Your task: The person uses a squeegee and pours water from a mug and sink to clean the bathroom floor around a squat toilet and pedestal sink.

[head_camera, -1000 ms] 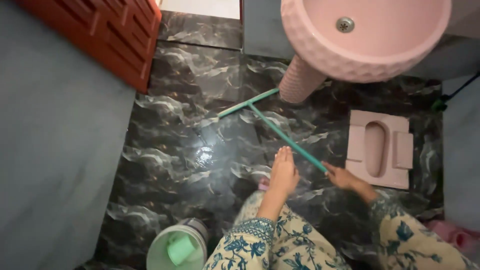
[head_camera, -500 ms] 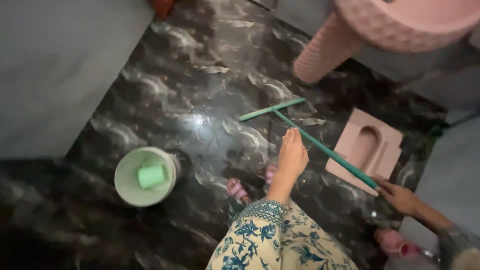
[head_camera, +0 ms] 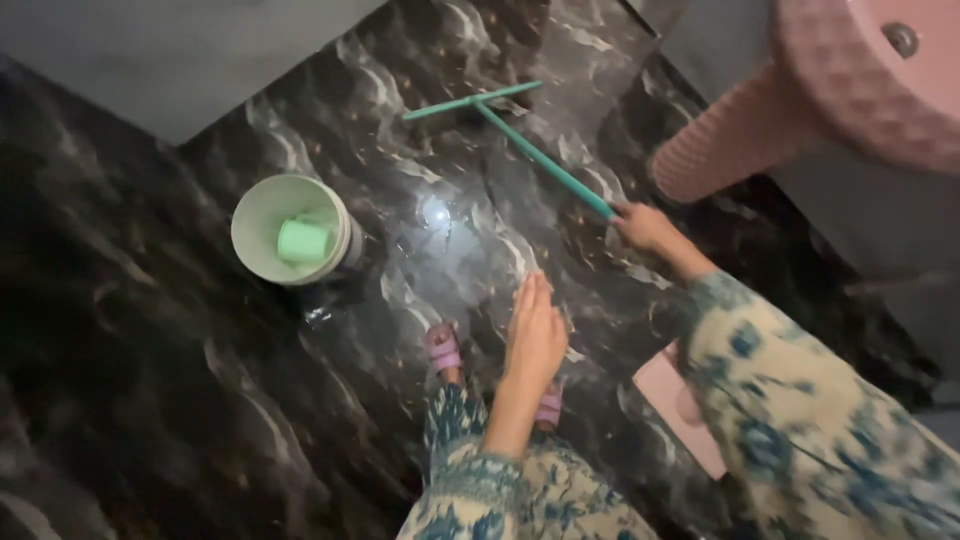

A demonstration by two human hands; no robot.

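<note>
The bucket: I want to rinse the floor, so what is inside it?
Inside the pale green bucket lies a small green cup or scoop. Whether it holds water, and what lies beneath the scoop, cannot be seen.

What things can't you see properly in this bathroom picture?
- Pink squat pan, head view: mostly hidden behind the right sleeve.
- Pink basin, head view: cut off by the top and right edges.
- Right hand on the green squeegee: blurred, finger grip unclear.
- Green cup in the bucket: contents too small to tell.
</note>
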